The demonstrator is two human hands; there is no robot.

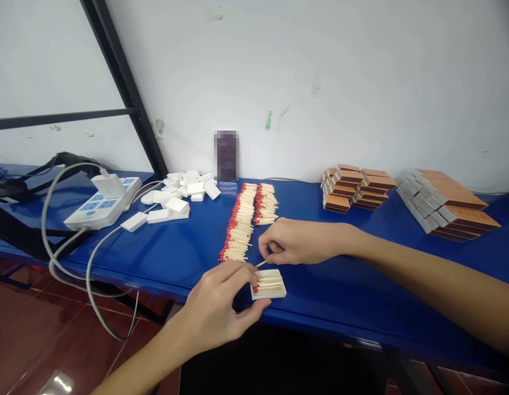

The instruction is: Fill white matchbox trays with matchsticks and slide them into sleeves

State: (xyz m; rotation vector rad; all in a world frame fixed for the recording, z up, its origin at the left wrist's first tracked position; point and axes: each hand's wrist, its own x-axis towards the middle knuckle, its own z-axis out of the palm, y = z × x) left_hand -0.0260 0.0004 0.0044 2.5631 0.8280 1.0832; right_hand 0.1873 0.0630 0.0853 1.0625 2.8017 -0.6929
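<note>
My left hand (225,299) grips a small white matchbox tray (274,296) between thumb and fingers near the table's front edge. Several red-tipped matches (269,282) lie side by side in the tray, heads to the left. Just above it, my right hand (289,241) pinches a single match (261,264) by its pale end; its other end is at my left fingers. Beyond my hands, a long row of loose matches (240,225) stretches back toward the wall, and a shorter pile of matches (266,204) lies beside it.
Loose white trays (192,188) are heaped at back left. A power strip (101,203) with a charger and white cables sits farther left. Orange matchbox sleeves (353,186) and stacked filled-looking boxes (447,203) stand at right. A dark blurred rectangle (227,156) leans on the wall.
</note>
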